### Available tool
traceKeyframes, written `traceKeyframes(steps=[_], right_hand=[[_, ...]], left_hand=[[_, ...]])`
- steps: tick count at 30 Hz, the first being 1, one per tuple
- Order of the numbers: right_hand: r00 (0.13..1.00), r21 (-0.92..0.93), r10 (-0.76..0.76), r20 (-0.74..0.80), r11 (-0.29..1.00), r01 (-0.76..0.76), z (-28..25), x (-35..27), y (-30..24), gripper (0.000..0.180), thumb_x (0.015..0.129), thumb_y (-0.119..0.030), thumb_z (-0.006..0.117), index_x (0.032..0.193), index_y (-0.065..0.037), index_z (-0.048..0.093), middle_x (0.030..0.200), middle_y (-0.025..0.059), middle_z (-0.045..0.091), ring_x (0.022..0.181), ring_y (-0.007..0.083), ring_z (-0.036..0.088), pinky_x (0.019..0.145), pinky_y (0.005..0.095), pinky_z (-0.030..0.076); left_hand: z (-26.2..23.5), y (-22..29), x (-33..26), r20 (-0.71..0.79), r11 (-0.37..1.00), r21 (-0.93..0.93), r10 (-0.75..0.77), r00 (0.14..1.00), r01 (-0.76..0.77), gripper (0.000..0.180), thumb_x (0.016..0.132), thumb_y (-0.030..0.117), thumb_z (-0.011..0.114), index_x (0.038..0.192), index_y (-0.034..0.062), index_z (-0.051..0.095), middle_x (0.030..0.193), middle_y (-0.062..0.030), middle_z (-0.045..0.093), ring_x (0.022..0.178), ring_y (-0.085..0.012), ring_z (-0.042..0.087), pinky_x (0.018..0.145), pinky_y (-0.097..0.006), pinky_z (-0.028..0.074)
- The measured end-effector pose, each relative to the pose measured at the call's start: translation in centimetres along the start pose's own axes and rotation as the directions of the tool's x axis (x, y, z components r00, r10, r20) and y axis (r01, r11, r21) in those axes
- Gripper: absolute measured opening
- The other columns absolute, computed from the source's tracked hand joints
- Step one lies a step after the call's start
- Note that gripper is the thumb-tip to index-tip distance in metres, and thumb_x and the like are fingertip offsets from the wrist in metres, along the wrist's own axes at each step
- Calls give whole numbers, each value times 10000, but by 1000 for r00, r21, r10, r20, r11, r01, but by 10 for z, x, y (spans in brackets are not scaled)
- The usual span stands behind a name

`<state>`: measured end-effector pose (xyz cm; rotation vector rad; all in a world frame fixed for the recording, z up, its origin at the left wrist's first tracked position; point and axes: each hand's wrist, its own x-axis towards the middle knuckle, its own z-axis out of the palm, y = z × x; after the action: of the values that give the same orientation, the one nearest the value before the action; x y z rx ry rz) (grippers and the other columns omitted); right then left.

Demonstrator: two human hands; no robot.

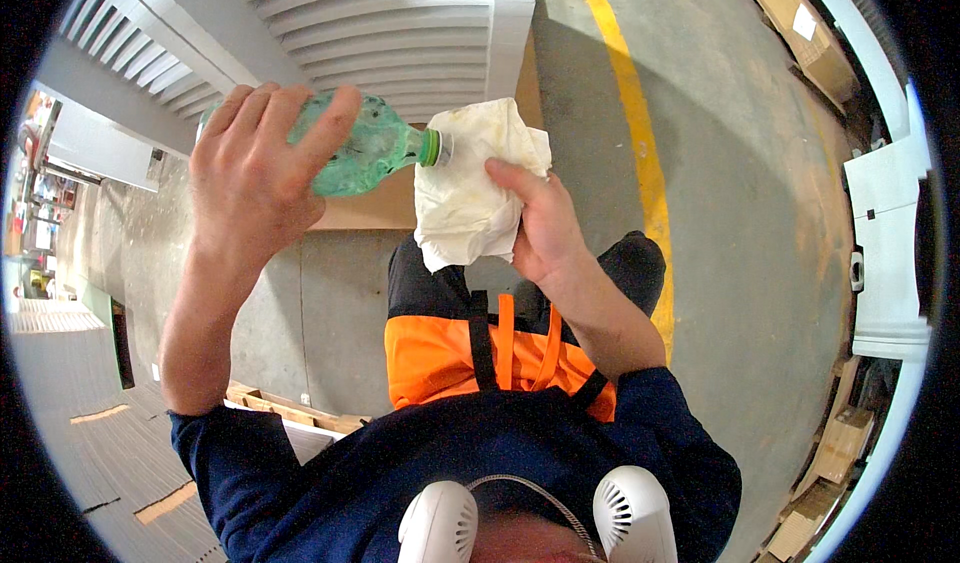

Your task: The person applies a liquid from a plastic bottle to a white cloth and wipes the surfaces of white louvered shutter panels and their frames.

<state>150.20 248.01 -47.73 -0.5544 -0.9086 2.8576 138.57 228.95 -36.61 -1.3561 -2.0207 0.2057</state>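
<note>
My left hand is wrapped round a green clear plastic bottle, which lies tilted on its side with its neck to the right. The bottle's mouth, with a green ring round the neck, touches or nearly touches a crumpled white cloth. Faint yellowish marks show on the cloth. My right hand grips the cloth at its right edge, thumb on top and the other fingers hidden behind it. Whether liquid is coming out of the bottle I cannot tell.
White slatted panels stand stacked ahead, with brown cardboard under them. A yellow line runs along the grey concrete floor. Cardboard boxes and a white cabinet line the right side. Flat stacked sheets lie at lower left.
</note>
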Motion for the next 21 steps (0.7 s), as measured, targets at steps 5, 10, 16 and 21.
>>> traceKeyframes(steps=[5, 10, 16, 21], right_hand=[[1000, 4, -2, 9, 1000, 2, -1, 0, -2, 424, 888, -89, 561, 1280, 21, 442, 1193, 181, 585, 1070, 318, 610, 906, 460, 527], [1000, 21, -28, 14, 999, 28, -14, 5, -1, 450, 885, -110, 568, 1290, 27, 428, 1213, 191, 571, 1086, 326, 601, 917, 466, 523], [985, 226, 135, 109, 962, -156, -26, 10, -7, 421, 875, -148, 564, 1256, 13, 483, 1165, 165, 607, 1062, 317, 611, 928, 452, 507], [975, 223, -175, 135, 964, 142, -3, 30, -56, 516, 850, -155, 586, 1303, 19, 412, 1205, 187, 575, 1087, 326, 596, 934, 475, 506]], left_hand=[[6, 1, 0, 4, 1000, -13, 8, 1000, -8, 626, 520, 31, 676, 1116, 201, 589, 925, -39, 593, 870, -231, 619, 759, -357, 507], [12, 6, 1, 93, 994, -88, -59, 994, 67, 675, 524, 47, 724, 1164, 192, 564, 975, -61, 606, 909, -246, 626, 774, -358, 512], [62, 37, -47, 247, 740, -488, -391, 887, 462, 757, 539, 150, 826, 1229, 118, 515, 1039, -120, 639, 938, -278, 645, 792, -384, 521], [84, 85, -103, 531, -95, -742, -687, 495, 664, 881, 469, 171, 854, 1263, 61, 488, 1091, -100, 609, 1023, -250, 602, 912, -392, 478]])
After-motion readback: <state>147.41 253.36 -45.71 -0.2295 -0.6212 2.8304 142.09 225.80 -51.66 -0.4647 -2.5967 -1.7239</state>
